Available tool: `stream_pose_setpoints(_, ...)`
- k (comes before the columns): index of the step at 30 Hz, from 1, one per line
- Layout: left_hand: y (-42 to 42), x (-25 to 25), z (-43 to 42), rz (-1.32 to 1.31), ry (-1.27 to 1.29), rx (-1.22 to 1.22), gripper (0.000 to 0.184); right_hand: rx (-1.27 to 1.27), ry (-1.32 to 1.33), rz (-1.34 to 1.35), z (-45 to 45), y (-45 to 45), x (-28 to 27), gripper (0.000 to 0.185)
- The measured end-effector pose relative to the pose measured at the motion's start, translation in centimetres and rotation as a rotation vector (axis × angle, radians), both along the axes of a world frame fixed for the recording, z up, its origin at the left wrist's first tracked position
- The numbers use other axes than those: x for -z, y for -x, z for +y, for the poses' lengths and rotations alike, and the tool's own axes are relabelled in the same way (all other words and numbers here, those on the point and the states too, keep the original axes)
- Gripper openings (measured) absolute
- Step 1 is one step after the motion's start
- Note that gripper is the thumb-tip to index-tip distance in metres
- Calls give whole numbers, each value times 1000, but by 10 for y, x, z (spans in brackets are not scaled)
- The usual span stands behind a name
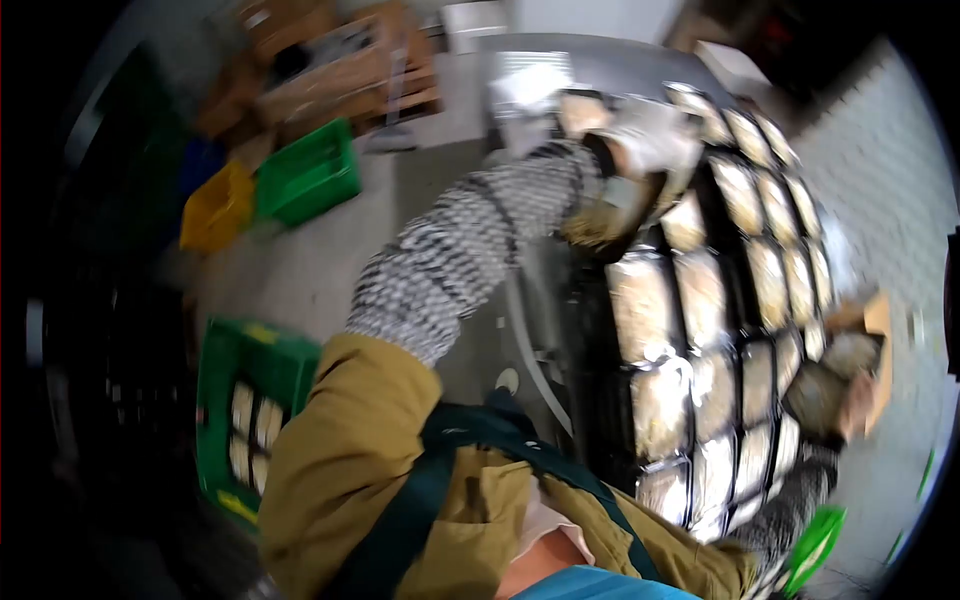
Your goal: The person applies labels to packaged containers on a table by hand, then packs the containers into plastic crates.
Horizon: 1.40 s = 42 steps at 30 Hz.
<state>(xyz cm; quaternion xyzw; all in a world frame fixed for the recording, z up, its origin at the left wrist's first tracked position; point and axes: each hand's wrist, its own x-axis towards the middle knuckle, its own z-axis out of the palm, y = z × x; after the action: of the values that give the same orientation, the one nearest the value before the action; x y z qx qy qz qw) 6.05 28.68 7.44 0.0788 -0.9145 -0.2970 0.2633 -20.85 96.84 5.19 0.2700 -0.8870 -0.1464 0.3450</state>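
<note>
Rows of film-wrapped black trays (651, 305) with pale contents cover the metal table beside me. My left hand (655, 138), in a white glove, reaches to the far part of the rows. It grips a tilted film-wrapped tray (598, 222) that bears a light label; motion blurs both. At the right side, my right hand (857, 405) has its fingers closed on the edge of another wrapped tray (815, 396). That tray is next to an open cardboard box (879, 345). What exactly lies in the trays is too blurred to name.
A green crate (212, 450) with several wrapped trays stands low on the left. Farther off are another green crate (310, 180), a yellow crate (218, 208) and a wooden pallet (400, 75) with cartons. A green item (816, 545) lies near my right forearm.
</note>
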Motion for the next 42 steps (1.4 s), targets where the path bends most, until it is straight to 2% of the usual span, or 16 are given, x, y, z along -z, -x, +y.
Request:
stream_pose_setpoints(2, -73, -37, 7, -19, -46, 21, 51, -892, 762, -540, -101, -106, -59, 32)
stream_pose_setpoints(4, -135, -52, 2, 314, 423, 6, 31, -282, 269, -45, -146, -98, -91, 31)
stream_pose_setpoints(5, -186, -76, 5, 161, 83, -105, 39, -21, 25, 162, -168, -93, -107, 31)
stream_pose_setpoints(8, -295, -97, -26, 220, 233, -184, 38, -356, 289, -7, -312, -170, -108, 30)
stream_pose_setpoints(14, -611, -130, -12, 187, 277, -816, 24, -1120, 228, -685, -595, -463, -25, 32)
stream_pose_setpoints(16, -706, -125, 8, 178, 317, -1057, 22, -1113, 162, -1253, -659, -599, 7, 34)
stream_pose_setpoints(19, -828, -82, 32, 53, 517, -1340, 20, -1509, 55, -1218, -741, -752, 88, 34)
stream_pose_setpoints(22, -935, -28, 56, -118, 739, -1584, 18, -1434, -90, -1278, -787, -886, 166, 32)
stream_pose_setpoints(28, -1016, 44, 141, -160, 360, -1990, 14, -1753, -127, -830, -806, -988, 284, 44)
stream_pose_setpoints(29, -1014, 48, 150, -118, 169, -2063, 16, -1833, -218, -1009, -791, -999, 283, 53)
stream_pose_setpoints(30, -1015, 60, 155, -73, 96, -2116, 17, -1516, -781, -1336, -747, -1019, 218, 71)
stream_pose_setpoints(31, -1014, 71, 158, -21, 44, -2159, 17, -1816, -952, -1571, -726, -1025, 245, 89)
stream_pose_setpoints(32, -1011, 81, 159, 31, -4, -2199, 17, -1651, -1241, -1763, -681, -1032, 194, 101)
stream_pose_setpoints(34, -995, 98, 155, 228, -66, -2228, 17, -2058, -1118, -1924, -630, -1051, 204, 105)
stream_pose_setpoints(36, -983, 114, 148, 329, -101, -2287, 17, -2078, -917, -2029, -605, -1068, 201, 105)
stream_pose_setpoints(42, -975, 165, 123, 631, -190, -2339, 18, -1699, -775, -2163, -630, -1032, 216, 83)
